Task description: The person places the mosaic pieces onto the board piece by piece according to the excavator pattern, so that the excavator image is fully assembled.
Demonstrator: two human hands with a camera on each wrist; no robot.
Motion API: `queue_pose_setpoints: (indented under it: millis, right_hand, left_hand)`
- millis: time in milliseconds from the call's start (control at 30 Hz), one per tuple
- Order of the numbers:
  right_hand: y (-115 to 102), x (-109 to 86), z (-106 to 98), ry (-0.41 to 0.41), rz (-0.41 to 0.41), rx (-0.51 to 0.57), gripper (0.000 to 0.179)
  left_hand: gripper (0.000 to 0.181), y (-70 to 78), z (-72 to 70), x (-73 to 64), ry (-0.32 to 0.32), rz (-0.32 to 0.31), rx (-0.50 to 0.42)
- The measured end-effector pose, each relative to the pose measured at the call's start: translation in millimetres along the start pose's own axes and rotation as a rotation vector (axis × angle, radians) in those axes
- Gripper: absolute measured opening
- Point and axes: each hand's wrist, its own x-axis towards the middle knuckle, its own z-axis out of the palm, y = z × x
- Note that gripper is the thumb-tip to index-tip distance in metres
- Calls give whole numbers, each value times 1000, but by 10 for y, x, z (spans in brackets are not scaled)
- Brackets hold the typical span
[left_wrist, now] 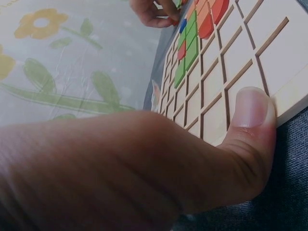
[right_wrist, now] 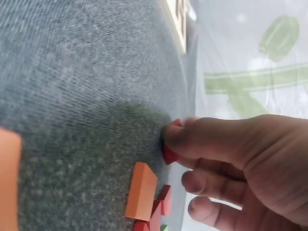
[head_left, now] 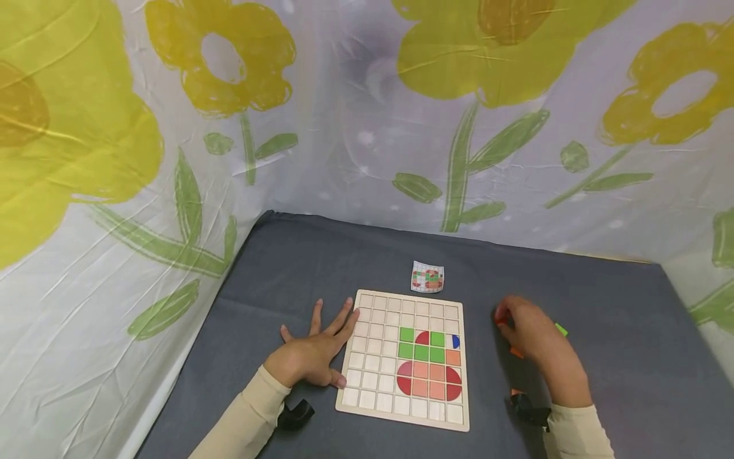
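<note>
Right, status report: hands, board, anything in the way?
Left hand touching board. Right hand pinching red piece. Board partly filled. No obstruction visible between red piece and board.

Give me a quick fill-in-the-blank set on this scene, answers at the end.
1. The right hand pinches a ____ piece.
2. In the head view, the left hand touches the ____ edge of the gridded board.
3. The board's only ____ inlay sits in its rightmost column in that view.
4. The board holds ____ flat green squares.

Missing words: red; left; blue; five.
</note>
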Motion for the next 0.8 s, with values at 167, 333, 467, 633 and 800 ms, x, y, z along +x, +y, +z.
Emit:
queue_pose_setpoints:
  millis: [167,333,467,633,800]
  right_hand:
    - [-44,2,-10,14,1,-3,28]
    - [-169,2,-64,62,-26,-12,25]
    - [-312,33,-115,85,-14,16,12]
    - [-476,101,-107,77,9,52,10]
    - [-641,194,-43,75,2,77,12]
  left_hand:
    - [130,9,-8,-4,3,1,-3]
    - [129,15,-7,-9,2,3,-5]
    - [129,18,-9,-14,0,0,-7]
    - [129,20,-12,-16,2,-3,-3]
    - [129,15,-15,-10,-1,-3,-2]
